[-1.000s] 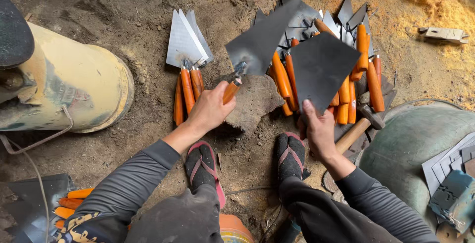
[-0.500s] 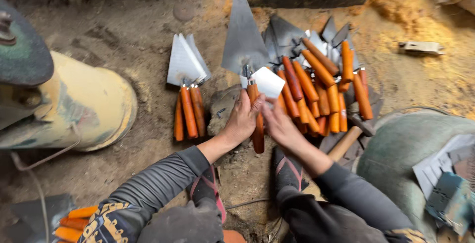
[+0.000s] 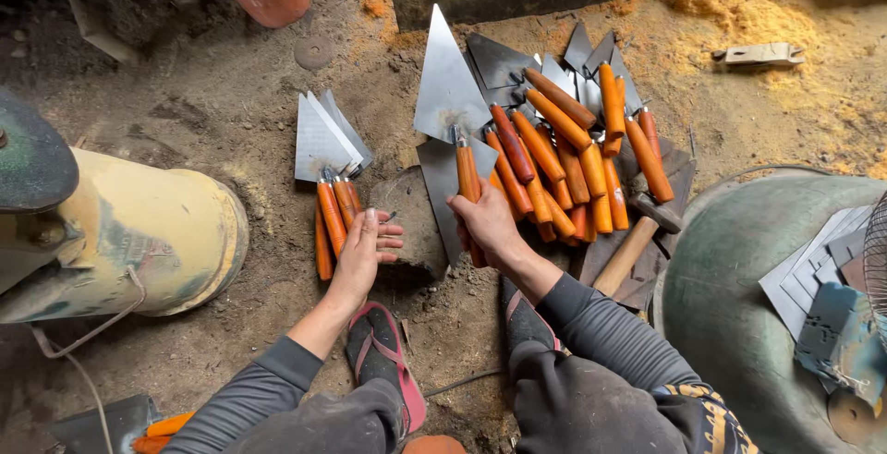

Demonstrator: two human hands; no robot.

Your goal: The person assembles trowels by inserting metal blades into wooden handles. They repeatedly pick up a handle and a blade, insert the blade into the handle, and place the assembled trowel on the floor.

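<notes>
Right hand fingers clamp trowel handle; left hand fingers spread flat beside small trowel stack.

Bare dirt between yellow drum and trowel pile

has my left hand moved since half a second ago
Yes. The left hand left the trowel over the stone and went left, now beside the small trowel pile.
</notes>
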